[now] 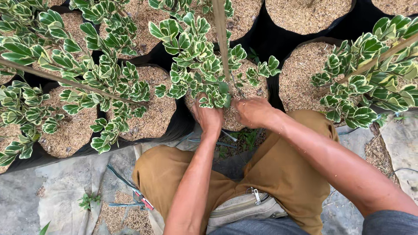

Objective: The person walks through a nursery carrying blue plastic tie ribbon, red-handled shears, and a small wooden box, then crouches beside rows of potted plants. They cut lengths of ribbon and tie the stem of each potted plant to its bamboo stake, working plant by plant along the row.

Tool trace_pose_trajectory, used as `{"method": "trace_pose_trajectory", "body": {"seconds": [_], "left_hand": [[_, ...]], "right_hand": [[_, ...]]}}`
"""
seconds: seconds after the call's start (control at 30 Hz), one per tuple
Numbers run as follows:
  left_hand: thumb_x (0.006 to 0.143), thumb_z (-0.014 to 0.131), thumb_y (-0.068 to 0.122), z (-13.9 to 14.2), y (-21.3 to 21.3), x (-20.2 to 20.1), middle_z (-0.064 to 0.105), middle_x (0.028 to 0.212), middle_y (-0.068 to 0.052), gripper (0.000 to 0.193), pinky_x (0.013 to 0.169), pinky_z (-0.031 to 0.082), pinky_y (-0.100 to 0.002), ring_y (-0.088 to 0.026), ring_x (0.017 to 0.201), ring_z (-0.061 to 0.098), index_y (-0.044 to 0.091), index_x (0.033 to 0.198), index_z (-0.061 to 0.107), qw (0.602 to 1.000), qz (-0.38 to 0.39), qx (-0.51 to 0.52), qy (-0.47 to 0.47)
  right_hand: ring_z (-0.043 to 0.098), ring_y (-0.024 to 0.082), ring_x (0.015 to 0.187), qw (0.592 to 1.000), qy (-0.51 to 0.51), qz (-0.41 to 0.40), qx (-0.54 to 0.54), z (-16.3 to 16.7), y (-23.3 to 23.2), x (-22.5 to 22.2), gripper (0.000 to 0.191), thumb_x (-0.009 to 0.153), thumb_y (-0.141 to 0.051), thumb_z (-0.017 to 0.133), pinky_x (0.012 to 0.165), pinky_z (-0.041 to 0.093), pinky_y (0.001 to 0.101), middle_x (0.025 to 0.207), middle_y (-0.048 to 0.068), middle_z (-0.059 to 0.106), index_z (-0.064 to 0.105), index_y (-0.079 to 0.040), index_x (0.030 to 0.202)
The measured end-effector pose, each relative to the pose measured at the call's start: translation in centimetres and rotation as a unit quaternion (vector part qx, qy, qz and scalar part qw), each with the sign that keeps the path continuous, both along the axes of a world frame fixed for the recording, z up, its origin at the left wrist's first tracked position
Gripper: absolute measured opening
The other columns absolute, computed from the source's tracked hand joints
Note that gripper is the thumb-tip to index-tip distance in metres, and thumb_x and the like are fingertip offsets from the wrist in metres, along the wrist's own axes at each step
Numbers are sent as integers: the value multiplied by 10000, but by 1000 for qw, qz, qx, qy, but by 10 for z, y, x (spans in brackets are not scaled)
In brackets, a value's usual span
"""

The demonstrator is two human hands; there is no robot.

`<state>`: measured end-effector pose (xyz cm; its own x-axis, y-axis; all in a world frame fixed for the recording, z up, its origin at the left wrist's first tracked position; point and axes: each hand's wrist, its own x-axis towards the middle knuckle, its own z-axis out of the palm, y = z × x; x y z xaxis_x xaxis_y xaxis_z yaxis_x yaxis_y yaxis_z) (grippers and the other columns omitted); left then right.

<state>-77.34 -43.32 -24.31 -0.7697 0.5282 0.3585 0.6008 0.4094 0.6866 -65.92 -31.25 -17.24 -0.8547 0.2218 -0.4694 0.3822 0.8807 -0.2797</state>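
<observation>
My left hand (208, 116) reaches under the low leaves of a variegated green-and-cream plant (196, 61) in a black grow bag (237, 114) filled with tan husk. My right hand (253, 111) sits beside it at the base of the same plant, fingers curled near the stem. A bamboo stake (221, 39) rises from the bag just above both hands. What the fingers grip is hidden by leaves. I am crouched, knees in tan trousers (283, 169) on either side of my arms.
More black bags with the same leafy plants and slanting stakes stand left (109, 82) and right (370, 69). Red-handled pruners (141, 199) lie on the grey ground sheet (65, 187) at lower left. A beige waist pouch (244, 209) hangs at my front.
</observation>
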Motion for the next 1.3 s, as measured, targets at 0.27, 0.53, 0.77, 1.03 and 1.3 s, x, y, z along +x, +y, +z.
{"method": "trace_pose_trajectory", "body": {"seconds": [0.27,0.53,0.77,1.03,1.3], "left_hand": [[667,753,-8,-9,-14,7,661,963,-229,371,854,457,-540,-440,934,610,-22,1020,642,995,-71,-46,54],[947,576,112,13,-29,22,709,1053,-208,279,862,509,-476,-391,1000,668,9,1191,663,981,-25,19,-191],[1022,590,228,65,-78,69,653,1150,-265,356,928,479,-488,-410,1068,622,1,1295,579,987,-68,-53,-139],[917,737,245,176,-100,101,685,1287,-169,387,1014,510,-472,-363,1164,665,37,1232,655,983,-175,-59,1],[973,635,330,209,-73,89,693,1168,-103,260,1019,467,-507,-335,1138,638,107,1098,684,959,-217,54,176]], "right_hand": [[678,343,1076,1000,-11,-21,-7,-4,1,12,432,958,-385,580,976,508,493,1071,176,721,575,-96,1279],[698,319,1049,998,3,-47,29,-6,9,16,330,996,-346,519,931,540,481,1053,155,735,652,-111,1185],[707,323,1009,988,41,-120,83,13,28,18,357,1005,-384,473,866,553,493,994,164,755,673,-139,1169],[725,352,926,990,-59,126,16,11,-18,-3,356,904,-398,605,789,587,500,932,154,747,752,-76,872],[678,340,866,979,51,149,-130,46,-86,-44,354,927,-413,650,789,542,493,920,141,712,720,-70,974]]}}
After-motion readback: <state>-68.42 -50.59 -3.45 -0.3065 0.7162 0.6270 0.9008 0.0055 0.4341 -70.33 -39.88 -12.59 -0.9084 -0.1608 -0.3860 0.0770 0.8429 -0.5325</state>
